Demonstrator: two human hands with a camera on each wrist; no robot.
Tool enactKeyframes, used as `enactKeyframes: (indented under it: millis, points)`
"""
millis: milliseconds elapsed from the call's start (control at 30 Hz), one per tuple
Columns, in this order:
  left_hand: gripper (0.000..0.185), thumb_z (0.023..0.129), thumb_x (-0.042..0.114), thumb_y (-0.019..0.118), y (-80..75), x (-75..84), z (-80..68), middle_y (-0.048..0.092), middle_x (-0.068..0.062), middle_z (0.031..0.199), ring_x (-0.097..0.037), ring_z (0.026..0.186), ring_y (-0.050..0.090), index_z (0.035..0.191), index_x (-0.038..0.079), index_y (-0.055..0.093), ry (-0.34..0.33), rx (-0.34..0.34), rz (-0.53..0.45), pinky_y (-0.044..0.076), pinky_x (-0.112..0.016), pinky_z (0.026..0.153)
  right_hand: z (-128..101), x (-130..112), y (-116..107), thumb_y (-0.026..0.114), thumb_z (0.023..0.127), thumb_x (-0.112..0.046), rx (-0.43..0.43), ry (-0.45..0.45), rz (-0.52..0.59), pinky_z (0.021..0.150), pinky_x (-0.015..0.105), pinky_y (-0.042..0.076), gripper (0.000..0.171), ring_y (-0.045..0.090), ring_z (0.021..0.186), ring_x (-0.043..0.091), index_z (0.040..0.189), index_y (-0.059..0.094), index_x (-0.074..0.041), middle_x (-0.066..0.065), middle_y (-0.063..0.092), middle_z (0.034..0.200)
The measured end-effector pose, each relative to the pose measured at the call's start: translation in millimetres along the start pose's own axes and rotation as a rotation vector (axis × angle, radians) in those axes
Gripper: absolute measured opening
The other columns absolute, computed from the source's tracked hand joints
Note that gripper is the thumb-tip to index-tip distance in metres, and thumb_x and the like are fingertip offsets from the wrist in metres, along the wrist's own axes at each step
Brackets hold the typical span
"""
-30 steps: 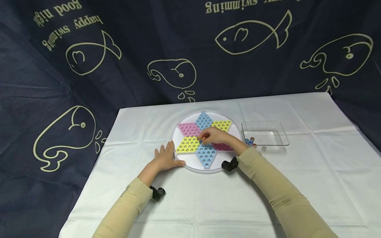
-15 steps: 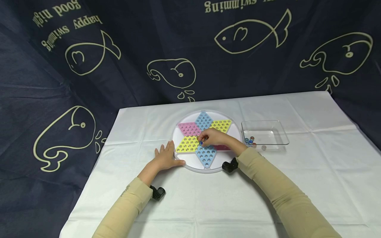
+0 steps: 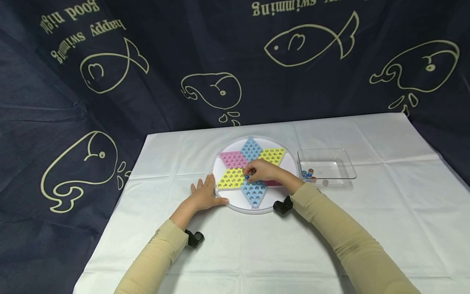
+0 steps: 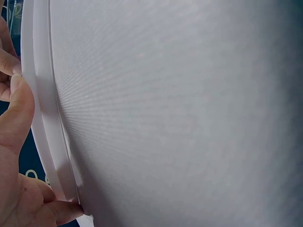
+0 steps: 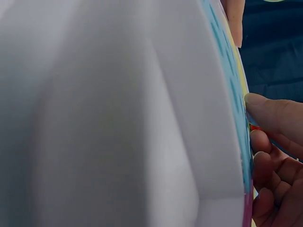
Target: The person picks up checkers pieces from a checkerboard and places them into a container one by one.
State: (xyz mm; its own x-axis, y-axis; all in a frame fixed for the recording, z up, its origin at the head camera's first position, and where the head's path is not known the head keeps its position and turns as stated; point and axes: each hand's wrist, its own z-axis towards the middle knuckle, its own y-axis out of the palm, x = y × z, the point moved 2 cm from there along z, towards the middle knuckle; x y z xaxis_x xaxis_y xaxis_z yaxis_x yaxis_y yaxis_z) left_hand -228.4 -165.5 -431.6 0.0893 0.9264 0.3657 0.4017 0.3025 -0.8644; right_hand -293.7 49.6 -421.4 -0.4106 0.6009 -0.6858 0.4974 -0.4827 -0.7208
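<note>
A round white Chinese checkers board (image 3: 233, 197) lies on the table, its star of blue, yellow and pink holed sections facing up. My left hand (image 3: 203, 196) rests at the board's left rim with the fingers spread, thumb and fingers touching the edge. Over the middle of the star, my right hand (image 3: 262, 169) has its fingers bent and pinches a small blue marble (image 3: 247, 177) close to the holes. The right wrist view shows the thumb and fingers low against the board, with a bit of red and blue between them. The right hand covers part of the pink section.
To the right of the board stands a clear plastic box (image 3: 327, 163), with several blue and reddish marbles (image 3: 309, 175) at its left end. A white cloth (image 3: 238, 253) covers the table. Behind it hangs a dark blue curtain (image 3: 154, 102) with fish drawings.
My right hand has shifted only slightly at the middle of the board, its fingers lying a little lower round the blue marble. The left hand has stayed at the rim.
</note>
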Motion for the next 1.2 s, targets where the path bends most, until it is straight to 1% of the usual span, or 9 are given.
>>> enactKeyframes:
  millis: [167,300,400,567,633,867,933,1100,1200]
  points:
    - [0.107,0.078,0.052,0.065,-0.1,0.2,-0.2,0.008,-0.023,0.150,-0.048,0.135,0.002,0.144,-0.006,0.006,-0.001,0.001,0.000,-0.003,-0.062,0.106,0.4,3.2,0.0,0.071,0.077,-0.007,0.009,0.008,0.012,0.077,0.025,0.047,0.019,0.053,0.082,0.014,0.095,0.068,-0.002,0.005,0.062,0.089]
    - [0.107,0.077,0.052,0.065,0.0,0.3,-0.5,0.008,-0.023,0.150,-0.048,0.135,0.002,0.144,-0.006,0.006,-0.004,-0.001,-0.002,-0.003,-0.062,0.106,-0.1,7.1,-1.1,0.070,0.077,-0.008,0.007,0.009,0.050,0.074,0.024,0.047,0.022,0.054,0.078,0.012,0.098,0.068,-0.002,0.004,0.063,0.086]
    - [0.107,0.077,0.053,0.065,-0.1,0.2,-0.1,0.008,-0.023,0.150,-0.048,0.135,0.002,0.144,-0.006,0.005,-0.003,-0.001,-0.002,-0.003,-0.062,0.106,-0.9,9.2,-3.7,0.070,0.077,-0.009,0.003,0.020,0.112,0.072,0.023,0.045,0.023,0.053,0.076,0.012,0.098,0.067,-0.002,0.003,0.062,0.083]
    - [0.107,0.077,0.053,0.065,-0.1,-0.3,0.7,0.007,-0.023,0.150,-0.048,0.135,0.002,0.144,-0.006,0.005,0.001,0.002,-0.003,-0.003,-0.062,0.106,-3.3,11.0,-8.7,0.068,0.079,-0.007,0.002,0.029,0.239,0.071,0.024,0.044,0.022,0.051,0.076,0.013,0.100,0.066,0.000,0.003,0.061,0.083]
    - [0.108,0.077,0.053,0.065,0.0,-0.6,0.9,0.007,-0.023,0.151,-0.049,0.135,0.002,0.145,-0.005,0.005,0.001,0.002,-0.002,-0.003,-0.062,0.106,-4.5,11.0,-9.7,0.067,0.079,-0.007,0.003,0.026,0.268,0.072,0.024,0.044,0.023,0.051,0.076,0.013,0.101,0.065,0.002,0.004,0.061,0.084]
    - [0.107,0.077,0.052,0.065,0.0,-0.6,0.9,0.008,-0.023,0.150,-0.049,0.135,0.002,0.145,-0.006,0.006,0.006,0.002,-0.001,-0.003,-0.062,0.106,-6.6,12.1,-11.2,0.068,0.080,-0.011,0.022,0.056,0.315,0.071,0.023,0.045,0.027,0.051,0.077,0.012,0.104,0.063,0.001,0.005,0.061,0.089]
    - [0.107,0.077,0.052,0.065,-0.1,-0.6,0.7,0.008,-0.023,0.150,-0.049,0.135,0.002,0.145,-0.006,0.006,0.006,0.001,0.001,-0.003,-0.062,0.106,-6.5,13.1,-11.3,0.068,0.080,-0.011,0.029,0.062,0.344,0.070,0.023,0.045,0.029,0.051,0.077,0.012,0.105,0.063,0.002,0.006,0.061,0.090]
    - [0.107,0.077,0.052,0.065,0.1,-0.8,0.0,0.008,-0.023,0.150,-0.049,0.135,0.002,0.144,-0.006,0.006,0.007,0.002,0.000,-0.002,-0.062,0.106,-7.1,17.1,-12.6,0.065,0.081,-0.009,0.049,0.065,0.452,0.071,0.024,0.046,0.030,0.051,0.077,0.011,0.109,0.061,0.003,0.014,0.062,0.101]
    - [0.106,0.078,0.051,0.065,0.2,-0.9,-0.4,0.007,-0.023,0.150,-0.049,0.135,0.001,0.144,-0.006,0.005,0.006,0.000,-0.004,-0.003,-0.062,0.106,-8.0,17.6,-14.5,0.065,0.082,-0.008,0.052,0.063,0.483,0.072,0.025,0.047,0.030,0.053,0.078,0.012,0.109,0.061,0.004,0.015,0.062,0.104]
